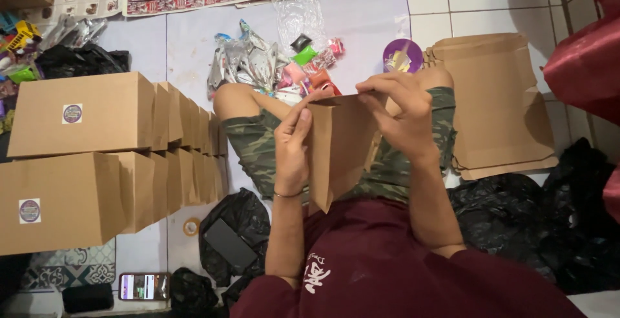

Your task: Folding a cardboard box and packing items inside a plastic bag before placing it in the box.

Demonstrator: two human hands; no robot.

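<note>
While the brown paper bag point(339, 147) is held upright over the lap, its side is gripped by the left hand point(292, 153) and its top edge is pinched by the right hand point(400, 114); the fold should be kept level and pressed firmly.

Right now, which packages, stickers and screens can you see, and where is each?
Brown paper bag: held open at its top by the left hand and right hand.
Filled brown bags: two rows at left, round purple stickers on front ones.
Flat brown bags: stacked at right.
Snack packets: silver and coloured, heaped ahead.
Smartphone: lower left, screen lit.
</note>
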